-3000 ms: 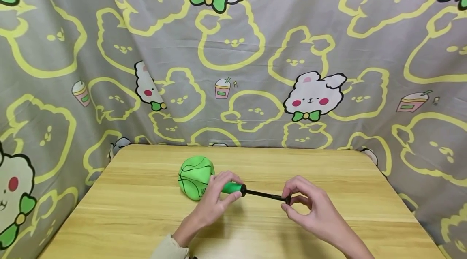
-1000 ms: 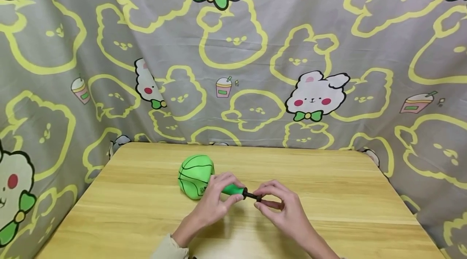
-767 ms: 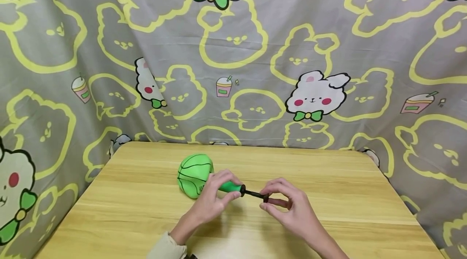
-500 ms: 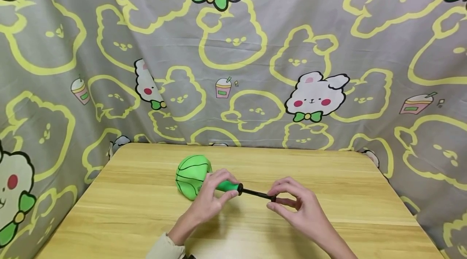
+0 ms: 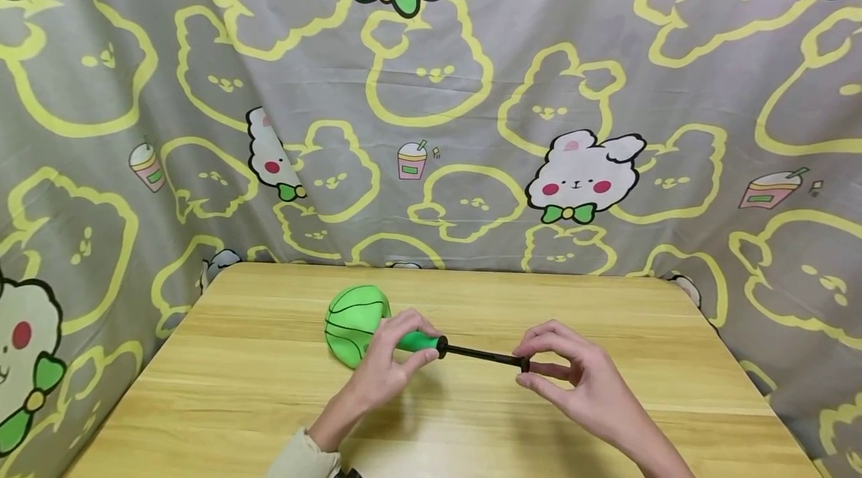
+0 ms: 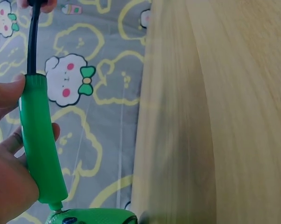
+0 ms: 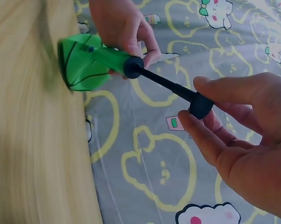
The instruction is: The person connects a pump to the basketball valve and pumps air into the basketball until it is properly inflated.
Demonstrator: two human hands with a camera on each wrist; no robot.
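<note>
A green ball with black basketball lines (image 5: 353, 321), its side dented inward, sits on the table left of centre. My left hand (image 5: 385, 367) grips the green barrel of a hand pump (image 5: 419, 342), fingers on one side and thumb on the other. In the left wrist view the barrel's lower end (image 6: 56, 205) meets the ball (image 6: 98, 215). The pump's black rod (image 5: 481, 354) stands far out of the barrel. My right hand (image 5: 582, 377) pinches the round black knob (image 7: 201, 106) at its outer end between thumb and fingers.
The light wooden table (image 5: 606, 328) spreads under both hands. Behind it and along the sides hangs a grey curtain (image 5: 465, 104) with yellow outlines and rabbit faces.
A second ago the rod was mostly inside the barrel. My right hand has since moved right, drawing it out. My left hand and the ball have shifted slightly left.
</note>
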